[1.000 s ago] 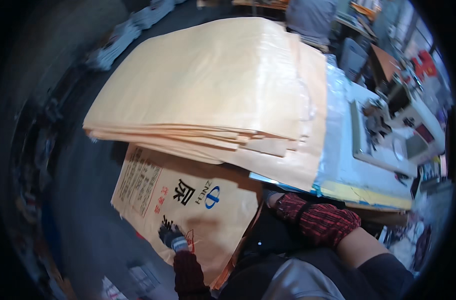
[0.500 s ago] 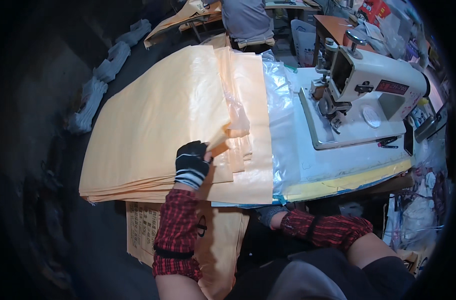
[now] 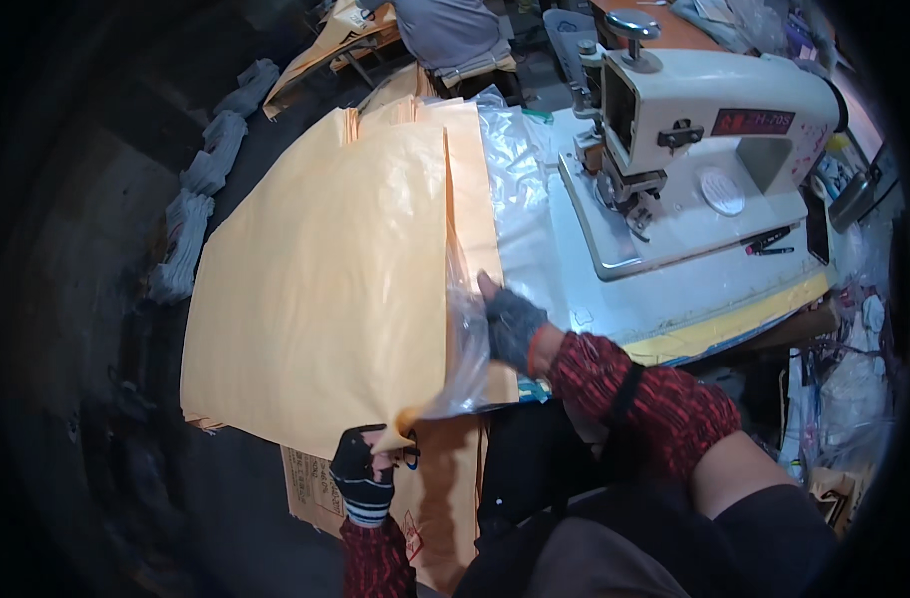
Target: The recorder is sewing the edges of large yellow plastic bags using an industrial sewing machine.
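— What is nearest to the person?

— The left hand (image 3: 363, 468), in a dark fingerless glove with a striped cuff, is clenched on the near corner of the top tan woven sack (image 3: 325, 289), pinching that corner up a little. Under it, lower and nearer, lies a printed tan sack (image 3: 445, 498) hanging off the near edge.

— And the other hand?

— The right hand (image 3: 510, 321), gloved the same way with a red-and-black checked sleeve behind it, grasps the clear plastic liner (image 3: 465, 349) that comes out of the right edge of the top sack. The fingers close on the film just beside the sack's right side.

— How does the sack lie?

— Flat on the pile of tan sacks (image 3: 470, 179), with its long axis running near to far, leaning slightly to the right as it goes away. Its near end is at the left hand; its far end points toward the far right. It sits left of centre on the work surface.

— What lies beyond?

— To the right, a sheet of crumpled clear plastic (image 3: 520, 169) covers the table, then a white industrial sewing machine (image 3: 694, 130) on its white bed. On the far left, bundles of grey cloth (image 3: 191, 224) lie on the dark floor. At the far edge a person in grey (image 3: 445, 30) is seated beside more tan sacks.
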Demonstrator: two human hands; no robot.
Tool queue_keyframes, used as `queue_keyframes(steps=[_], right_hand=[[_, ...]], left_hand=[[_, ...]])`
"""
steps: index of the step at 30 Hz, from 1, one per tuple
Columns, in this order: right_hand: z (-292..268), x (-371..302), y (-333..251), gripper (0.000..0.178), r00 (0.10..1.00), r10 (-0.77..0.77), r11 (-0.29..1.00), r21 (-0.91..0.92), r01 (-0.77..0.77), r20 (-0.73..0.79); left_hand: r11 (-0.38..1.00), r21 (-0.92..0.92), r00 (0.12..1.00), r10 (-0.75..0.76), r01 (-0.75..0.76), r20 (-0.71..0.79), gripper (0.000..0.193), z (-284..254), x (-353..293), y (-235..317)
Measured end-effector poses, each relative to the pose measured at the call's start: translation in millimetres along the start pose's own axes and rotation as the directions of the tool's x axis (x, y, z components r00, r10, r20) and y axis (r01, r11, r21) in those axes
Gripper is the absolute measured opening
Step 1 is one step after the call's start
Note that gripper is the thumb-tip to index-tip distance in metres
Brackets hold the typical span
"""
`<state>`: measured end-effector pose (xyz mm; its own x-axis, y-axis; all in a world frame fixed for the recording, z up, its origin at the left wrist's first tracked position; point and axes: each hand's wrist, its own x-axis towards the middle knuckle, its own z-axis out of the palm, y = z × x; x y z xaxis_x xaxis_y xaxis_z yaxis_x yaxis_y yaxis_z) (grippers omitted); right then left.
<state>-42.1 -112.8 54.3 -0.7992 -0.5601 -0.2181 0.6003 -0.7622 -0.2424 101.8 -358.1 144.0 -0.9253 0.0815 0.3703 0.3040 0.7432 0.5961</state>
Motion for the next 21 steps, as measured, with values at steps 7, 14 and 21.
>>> queue_keyframes(steps=[7, 14, 21], right_hand=[[5, 13, 2, 0.015, 0.92, -0.362, 0.818, -0.524, 0.237, -0.149], [49, -11, 30, 0.023, 0.942, -0.326, 0.651, -0.702, 0.289, 0.086], [49, -18, 21, 0.022, 0.936, -0.352, 0.71, -0.655, 0.258, -0.012]], left_hand=[[0.989, -0.11, 0.92, -0.048, 0.098, 0.39, 0.021, -18, 5, 11], [1.0, -0.026, 1.0, -0.014, 0.014, 0.0, 0.031, 56, 79, 35], [0.984, -0.155, 0.979, -0.062, 0.093, 0.195, 0.007, 60, 103, 39]])
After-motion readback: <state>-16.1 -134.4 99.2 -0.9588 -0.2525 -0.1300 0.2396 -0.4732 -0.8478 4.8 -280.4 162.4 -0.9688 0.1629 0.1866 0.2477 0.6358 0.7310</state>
